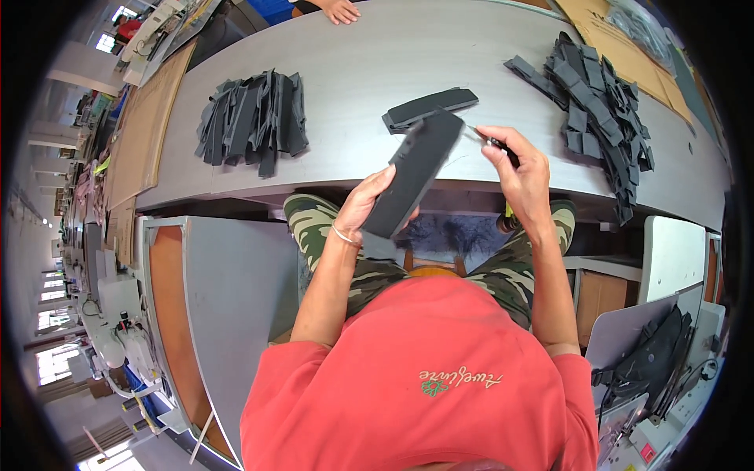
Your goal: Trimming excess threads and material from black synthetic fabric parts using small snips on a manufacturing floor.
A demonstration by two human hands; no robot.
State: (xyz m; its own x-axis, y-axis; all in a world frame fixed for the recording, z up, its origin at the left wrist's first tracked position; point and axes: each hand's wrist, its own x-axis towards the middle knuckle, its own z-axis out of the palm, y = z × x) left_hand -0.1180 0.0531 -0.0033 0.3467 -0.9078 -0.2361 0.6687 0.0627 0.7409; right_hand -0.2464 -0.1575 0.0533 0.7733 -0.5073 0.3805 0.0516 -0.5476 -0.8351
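Observation:
My left hand [367, 198] is closed around a wide dark grey fabric strip [416, 169], held tilted over the table's near edge. A lighter grey end hangs from its lower part, beside my wrist. My right hand [518, 166] grips a small black-handled tool [500, 147]. Its thin tip points toward the strip's upper end, and whether it touches the fabric I cannot tell. Loose threads show between strip and hand. Just beyond the held strip, a few similar grey strips [430, 107] lie stacked on the table.
On the grey table [353, 102], a bundle of dark strips [253, 122] lies at left and a larger heap [601, 110] at right. Cardboard [149, 133] borders the left side. Across the table rests another person's hand [339, 11]. A black bag [652, 353] sits at lower right.

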